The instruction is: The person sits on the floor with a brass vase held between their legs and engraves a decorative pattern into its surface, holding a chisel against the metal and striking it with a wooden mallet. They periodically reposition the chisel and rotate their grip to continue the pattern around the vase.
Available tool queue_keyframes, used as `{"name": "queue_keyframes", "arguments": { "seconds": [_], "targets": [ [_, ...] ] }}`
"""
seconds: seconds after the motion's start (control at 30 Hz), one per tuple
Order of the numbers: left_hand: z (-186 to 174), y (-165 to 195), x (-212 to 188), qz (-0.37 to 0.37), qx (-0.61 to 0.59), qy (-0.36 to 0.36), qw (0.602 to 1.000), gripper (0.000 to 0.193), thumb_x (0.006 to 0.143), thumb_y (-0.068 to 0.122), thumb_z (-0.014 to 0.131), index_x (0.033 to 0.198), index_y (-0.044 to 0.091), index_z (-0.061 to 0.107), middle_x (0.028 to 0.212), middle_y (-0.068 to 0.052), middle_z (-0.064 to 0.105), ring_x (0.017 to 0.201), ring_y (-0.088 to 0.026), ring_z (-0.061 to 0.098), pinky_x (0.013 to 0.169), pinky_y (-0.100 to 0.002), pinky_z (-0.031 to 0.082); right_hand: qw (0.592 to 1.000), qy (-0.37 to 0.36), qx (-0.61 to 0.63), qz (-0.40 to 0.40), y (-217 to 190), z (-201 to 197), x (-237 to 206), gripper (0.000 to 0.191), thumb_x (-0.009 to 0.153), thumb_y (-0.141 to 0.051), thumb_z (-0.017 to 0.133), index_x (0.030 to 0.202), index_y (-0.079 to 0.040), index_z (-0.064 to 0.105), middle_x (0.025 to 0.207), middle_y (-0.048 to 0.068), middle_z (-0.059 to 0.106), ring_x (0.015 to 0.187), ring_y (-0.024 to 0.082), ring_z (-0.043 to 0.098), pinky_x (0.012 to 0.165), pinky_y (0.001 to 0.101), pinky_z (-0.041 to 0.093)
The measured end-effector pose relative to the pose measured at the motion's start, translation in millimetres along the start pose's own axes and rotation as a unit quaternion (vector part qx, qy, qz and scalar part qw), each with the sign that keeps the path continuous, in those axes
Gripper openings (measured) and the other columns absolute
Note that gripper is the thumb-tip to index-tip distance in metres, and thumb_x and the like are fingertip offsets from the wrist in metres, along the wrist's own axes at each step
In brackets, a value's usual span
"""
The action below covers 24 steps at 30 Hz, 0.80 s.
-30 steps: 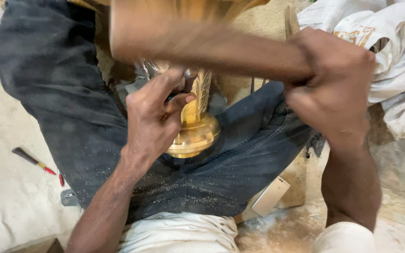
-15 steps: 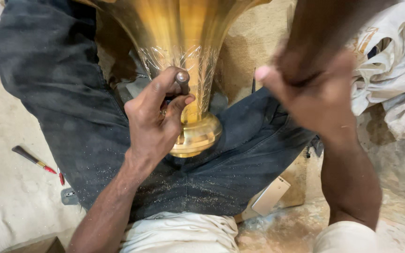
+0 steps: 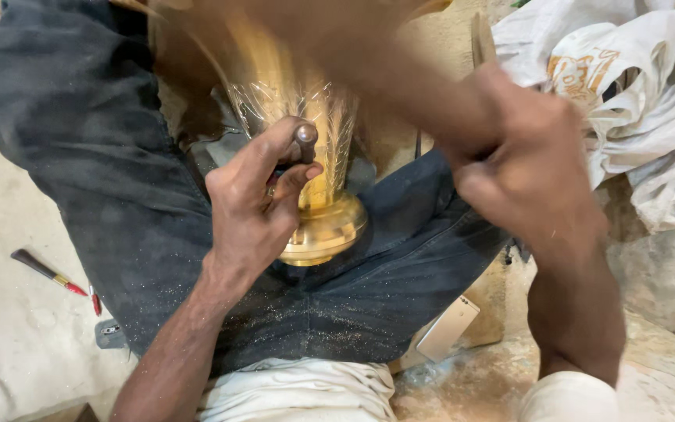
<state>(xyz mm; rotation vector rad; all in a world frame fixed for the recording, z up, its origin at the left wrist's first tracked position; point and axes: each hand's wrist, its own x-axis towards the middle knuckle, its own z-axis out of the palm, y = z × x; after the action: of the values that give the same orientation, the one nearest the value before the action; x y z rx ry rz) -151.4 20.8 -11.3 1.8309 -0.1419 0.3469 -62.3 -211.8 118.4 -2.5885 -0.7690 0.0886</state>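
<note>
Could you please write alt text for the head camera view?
A seated person's left hand holds a small metal punch against an engraved brass vase resting between the legs, while the right hand grips a blurred wooden mallet. Crumpled white cloth lies to the right.

A shiny golden brass vase (image 3: 314,164), flared wide at its top with fine engraved lines down its narrow body, lies tilted across the lap, its round ringed base nearest the viewer. A short dark metal punch (image 3: 305,141) with a rounded head is pinched in the left fingers (image 3: 275,168), tip against the engraved body. A blurred wooden mallet handle (image 3: 400,86) runs up-left from the clenched right fingers (image 3: 509,184).
</note>
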Motion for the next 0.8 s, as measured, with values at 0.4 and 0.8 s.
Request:
{"name": "queue_keyframes", "arguments": {
  "seconds": [0.4,0.8],
  "targets": [
    [-0.9,2.3,-4.6,0.004,0.009,-0.008,1.0,0.037,0.096,-0.005,0.077,0.129,0.002,0.061,0.102,-0.014,0.073,0.094,-0.02,0.077,0.077,-0.033,0.065,0.998,0.045,0.031,-0.012,4.5,9.4,-11.3,0.032,0.073,-0.005,0.064,0.106,-0.004,0.064,0.084,0.008,0.065,0.072,0.022,0.067,0.065,0.0403,0.051],
    [-5.5,4.0,-11.3,-0.006,0.041,-0.035,0.999,0.037,0.094,-0.003,0.079,0.126,0.003,0.064,0.101,-0.012,0.074,0.092,-0.019,0.077,0.074,-0.033,0.064,0.967,-0.034,-0.252,0.028,11.7,18.1,-21.1,0.012,0.081,-0.004,0.074,0.092,-0.007,0.072,0.067,0.01,0.067,0.057,0.025,0.063,0.056,0.0409,0.049]
  ]
}}
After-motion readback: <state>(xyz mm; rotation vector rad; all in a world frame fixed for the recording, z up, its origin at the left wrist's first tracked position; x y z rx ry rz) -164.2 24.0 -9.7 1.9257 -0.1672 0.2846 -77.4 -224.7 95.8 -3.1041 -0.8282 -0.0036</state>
